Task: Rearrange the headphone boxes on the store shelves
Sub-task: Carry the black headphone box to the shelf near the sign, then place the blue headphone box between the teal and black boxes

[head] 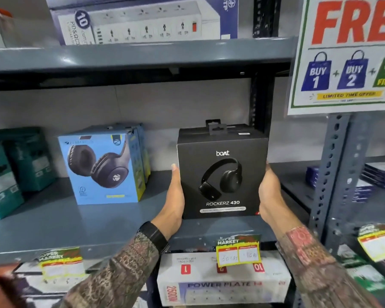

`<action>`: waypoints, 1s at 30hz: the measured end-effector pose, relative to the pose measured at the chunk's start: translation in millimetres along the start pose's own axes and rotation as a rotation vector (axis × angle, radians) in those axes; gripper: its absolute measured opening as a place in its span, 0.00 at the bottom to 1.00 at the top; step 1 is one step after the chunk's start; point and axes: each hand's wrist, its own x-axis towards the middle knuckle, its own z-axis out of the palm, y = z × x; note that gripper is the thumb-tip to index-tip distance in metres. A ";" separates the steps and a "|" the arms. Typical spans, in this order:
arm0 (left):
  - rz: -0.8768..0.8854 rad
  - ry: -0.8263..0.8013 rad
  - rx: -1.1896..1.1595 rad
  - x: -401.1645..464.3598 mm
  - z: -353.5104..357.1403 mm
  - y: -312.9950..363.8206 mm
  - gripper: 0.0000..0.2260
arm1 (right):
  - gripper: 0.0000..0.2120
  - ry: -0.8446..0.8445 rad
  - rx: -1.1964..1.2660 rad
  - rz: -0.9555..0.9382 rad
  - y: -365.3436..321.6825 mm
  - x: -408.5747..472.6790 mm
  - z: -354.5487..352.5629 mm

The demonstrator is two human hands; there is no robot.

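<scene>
Fingers: mostly hidden behind the black headphone box [222, 174]; their spread cannot be told.
Left hand [175, 201]: pressed flat against the box's left side.
Right hand [270, 194]: pressed against its right side.
Box: held upright on the grey shelf [76, 221], right of the blue headphone box [102, 167].

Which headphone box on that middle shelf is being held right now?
The black boAt Rockerz 430 box, gripped between the left hand and right hand. The light blue box stands untouched further left.
</scene>
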 end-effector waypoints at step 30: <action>0.508 0.447 0.103 -38.5 -266.4 85.6 0.12 | 0.20 -0.184 -0.220 -0.635 143.6 -170.2 206.8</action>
